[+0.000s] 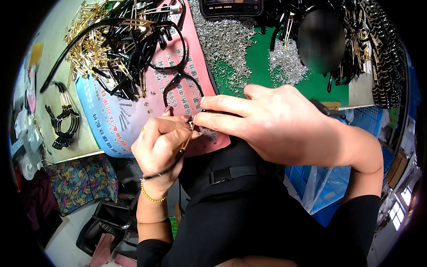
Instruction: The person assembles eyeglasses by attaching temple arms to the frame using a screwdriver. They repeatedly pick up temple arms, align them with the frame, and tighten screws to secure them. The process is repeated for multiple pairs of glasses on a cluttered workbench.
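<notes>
The temple arm (180,151), a thin black rod with a gold hinge end, sits in the left hand (158,149), which is closed around it near the top; its black tail runs down past the wrist and the bead bracelet (151,196). The right hand (275,127) comes in from the right, thumb and forefinger pinched together at the gold tip, just where the left fingers end; what they pinch is too small to tell. Both hands meet over the near edge of the pink mat (187,89), right at the table's front, with the person's black apron (231,178) directly below, so there is little room toward the body. Just beyond the fingertips a black glasses front (175,75) lies on the mat, its lower rim near the right forefinger. Farther out, a tangle of black and gold arms (111,40) crowds the left, and a heap of small silver parts (224,40) spreads over the green mat (262,58). A phone (231,6) lies at the far edge. Left of the table, a few black arms (64,118) rest apart.
</notes>
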Motion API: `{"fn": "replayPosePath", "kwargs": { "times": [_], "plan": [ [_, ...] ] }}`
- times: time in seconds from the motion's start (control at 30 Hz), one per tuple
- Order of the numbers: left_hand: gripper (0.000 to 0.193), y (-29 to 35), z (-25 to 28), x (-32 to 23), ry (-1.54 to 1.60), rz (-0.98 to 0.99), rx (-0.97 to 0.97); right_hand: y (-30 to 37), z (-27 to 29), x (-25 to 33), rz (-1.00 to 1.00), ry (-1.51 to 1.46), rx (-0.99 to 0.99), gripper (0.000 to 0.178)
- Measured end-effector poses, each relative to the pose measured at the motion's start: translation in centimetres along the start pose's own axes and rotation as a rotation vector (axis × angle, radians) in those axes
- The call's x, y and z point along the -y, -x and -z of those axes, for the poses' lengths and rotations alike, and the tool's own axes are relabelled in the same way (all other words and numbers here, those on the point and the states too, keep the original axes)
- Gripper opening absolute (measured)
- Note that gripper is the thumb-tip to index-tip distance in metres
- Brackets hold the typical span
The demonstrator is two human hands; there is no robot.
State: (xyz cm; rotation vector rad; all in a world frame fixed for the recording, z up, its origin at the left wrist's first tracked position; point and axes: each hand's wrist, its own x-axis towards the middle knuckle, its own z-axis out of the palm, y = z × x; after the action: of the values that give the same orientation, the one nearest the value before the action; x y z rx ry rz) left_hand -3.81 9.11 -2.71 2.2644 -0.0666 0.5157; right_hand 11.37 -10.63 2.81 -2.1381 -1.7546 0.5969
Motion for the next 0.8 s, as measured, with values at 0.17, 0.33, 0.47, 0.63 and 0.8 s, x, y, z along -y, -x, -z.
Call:
{"fn": "replayPosePath", "kwargs": {
  "times": [0.17,0.33,0.47,0.63,0.8],
  "plan": [
    [0.031,0.9,-0.2,0.0,0.105,0.076,-0.024,-0.2,0.5,-0.3,0.009,-0.085,0.035,0.059],
    [0.027,0.9,-0.1,0.1,0.078,0.035,-0.034,-0.4,-0.2,0.2,0.041,0.114,-0.077,0.047],
    [0.025,0.9,-0.3,0.5,0.050,-0.009,-0.043,-0.8,-1.9,0.3,0.076,0.292,-0.241,0.031],
    [0.026,1.3,-0.6,0.9,0.071,0.024,-0.071,-0.9,-2.5,0.4,0.067,0.384,-0.279,0.035],
    [0.025,0.8,0.6,-0.6,-0.055,0.034,-0.108,0.1,-0.4,1.5,-0.027,0.179,-0.269,0.049]
  ]
}}
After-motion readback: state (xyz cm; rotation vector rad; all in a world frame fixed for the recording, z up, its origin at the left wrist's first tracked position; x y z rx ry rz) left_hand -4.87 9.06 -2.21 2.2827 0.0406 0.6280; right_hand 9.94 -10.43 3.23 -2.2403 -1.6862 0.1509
